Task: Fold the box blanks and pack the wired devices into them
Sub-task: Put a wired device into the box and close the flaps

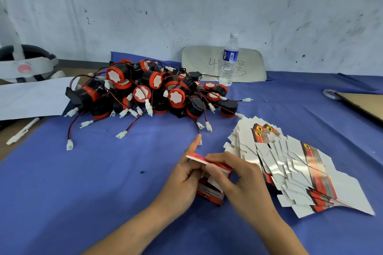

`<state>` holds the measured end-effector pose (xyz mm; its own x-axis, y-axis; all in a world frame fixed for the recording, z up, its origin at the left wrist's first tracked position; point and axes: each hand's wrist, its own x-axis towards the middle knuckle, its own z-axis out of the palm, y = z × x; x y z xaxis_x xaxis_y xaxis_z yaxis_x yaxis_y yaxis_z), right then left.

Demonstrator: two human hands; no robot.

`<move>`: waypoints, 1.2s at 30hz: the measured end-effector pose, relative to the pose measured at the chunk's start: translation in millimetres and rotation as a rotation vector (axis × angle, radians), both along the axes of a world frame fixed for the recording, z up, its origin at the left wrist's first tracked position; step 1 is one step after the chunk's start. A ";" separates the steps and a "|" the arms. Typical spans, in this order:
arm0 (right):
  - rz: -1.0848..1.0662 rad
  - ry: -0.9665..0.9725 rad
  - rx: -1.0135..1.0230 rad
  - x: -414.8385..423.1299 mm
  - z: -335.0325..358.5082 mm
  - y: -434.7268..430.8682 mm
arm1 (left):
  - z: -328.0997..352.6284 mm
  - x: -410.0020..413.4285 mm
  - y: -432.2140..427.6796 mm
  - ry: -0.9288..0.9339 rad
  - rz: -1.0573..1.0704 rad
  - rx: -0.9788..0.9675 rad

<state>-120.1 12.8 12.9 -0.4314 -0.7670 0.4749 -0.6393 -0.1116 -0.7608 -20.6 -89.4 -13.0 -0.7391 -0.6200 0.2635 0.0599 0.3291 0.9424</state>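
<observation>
A red and white box blank [209,189], partly folded, stands on the blue cloth near the front centre. My left hand [183,178] grips its left side, index finger pointing up. My right hand [236,178] pinches the top flap from the right, thumb underneath. A spread stack of flat box blanks [290,163] lies just to the right. A heap of black and red wired devices [149,91] with white plugs sits behind, at the table's middle.
A water bottle [229,60] stands behind the heap against a cardboard sheet [252,64]. White paper [33,99] and a pen [22,131] lie at the left, a headset [27,64] behind them. Brown cardboard [366,103] and a tape roll [330,93] sit at the right edge.
</observation>
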 end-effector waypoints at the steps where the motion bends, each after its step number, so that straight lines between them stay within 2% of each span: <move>1: -0.002 0.001 0.006 0.3 0.4 0.3 | -1.1 -0.3 -0.4 0.002 0.004 0.002; 6: -0.020 0.046 0.012 2.0 -3.0 0.2 | -3.9 -0.9 -0.2 0.043 0.050 0.032; 7: -0.028 0.040 0.013 2.3 -3.7 -0.3 | -4.4 -1.6 -0.1 0.078 0.101 0.090; 10: -0.042 0.032 0.066 1.0 -6.6 -1.0 | -5.8 -2.5 -6.3 0.264 0.331 0.482; 11: -0.032 0.039 0.104 -0.4 -7.3 -0.7 | -6.2 -2.4 -9.2 0.309 0.371 0.559; 15: 0.048 0.054 0.254 -3.4 -6.1 0.3 | -5.0 -3.2 -11.8 0.365 0.344 0.660; 18: 0.061 0.108 0.271 -3.8 -6.0 0.0 | -1.2 -1.3 -7.8 0.340 0.257 0.623; 24: 0.050 0.251 0.271 -0.2 -6.7 0.9 | 1.9 2.9 -1.3 0.144 0.185 0.379; 31: 0.233 0.355 0.564 -5.4 2.2 8.4 | -0.3 2.4 0.8 0.050 0.191 0.109; 36: 0.270 0.480 0.676 -1.0 2.1 15.6 | -1.2 4.2 -0.3 0.006 0.147 -0.066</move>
<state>-121.1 28.4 15.1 -0.0638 -0.9973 -0.0353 -0.9246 0.0724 -0.3741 -16.4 -89.7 -14.3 -0.6399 -0.7025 0.3116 0.0120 0.3963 0.9181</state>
